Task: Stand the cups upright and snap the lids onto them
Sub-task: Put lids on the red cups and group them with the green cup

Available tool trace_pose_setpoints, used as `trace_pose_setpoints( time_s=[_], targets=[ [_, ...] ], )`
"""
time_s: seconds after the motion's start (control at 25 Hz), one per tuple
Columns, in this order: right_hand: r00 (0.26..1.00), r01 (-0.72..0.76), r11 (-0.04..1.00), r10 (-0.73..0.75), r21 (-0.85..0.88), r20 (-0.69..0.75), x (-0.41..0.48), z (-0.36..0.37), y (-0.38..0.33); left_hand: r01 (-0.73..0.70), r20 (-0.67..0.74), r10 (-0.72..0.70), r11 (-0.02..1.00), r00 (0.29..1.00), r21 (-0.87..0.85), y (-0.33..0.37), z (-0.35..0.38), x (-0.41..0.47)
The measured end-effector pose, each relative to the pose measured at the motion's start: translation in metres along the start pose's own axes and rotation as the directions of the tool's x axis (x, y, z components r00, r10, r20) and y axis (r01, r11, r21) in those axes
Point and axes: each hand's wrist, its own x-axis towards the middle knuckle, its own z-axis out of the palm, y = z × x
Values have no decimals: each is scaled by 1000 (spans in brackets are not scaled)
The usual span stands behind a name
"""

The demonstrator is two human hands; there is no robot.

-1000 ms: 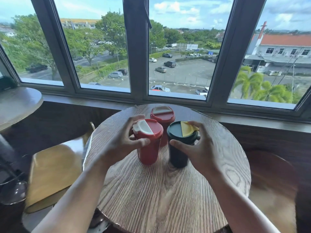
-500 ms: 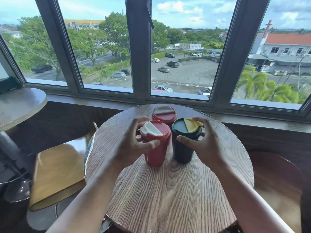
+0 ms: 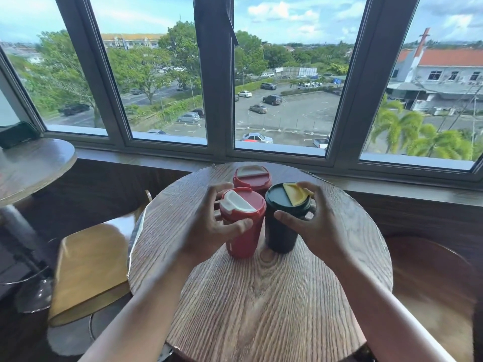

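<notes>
On the round wooden tabletop [image 3: 261, 296] in front of you stand three cups, all upright and all lidded, so their contents are hidden. Nearest, your left hand [image 3: 206, 228] is wrapped around a red cup [image 3: 243, 239] with a red-and-white lid, and your right hand [image 3: 316, 226] grips the dark green cup [image 3: 282, 236] touching beside it, yellow-flapped lid on. Behind them stands a second red cup [image 3: 252, 177], untouched.

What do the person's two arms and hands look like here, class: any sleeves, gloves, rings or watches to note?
Both arms are bare as far as the frame shows, with no sleeves in view. The left hand and right hand wear no gloves. No ring, watch or bracelet shows on either. The fingers are slightly motion-blurred, so small details cannot be told.
</notes>
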Motion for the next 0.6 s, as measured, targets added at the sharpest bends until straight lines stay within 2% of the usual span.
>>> trace_pose_setpoints(
  time_s=[0.32, 0.6],
  targets=[
    [991, 57, 989, -73, -136, -116, -7, 11, -2, -8, -41, 8, 1000, 999, 7, -4, -1, -2],
    [984, 45, 989, -68, -140, -162, -10, 20, -7, -5, -38, 4, 1000, 999, -16, -5, -3, -2]
  ],
)
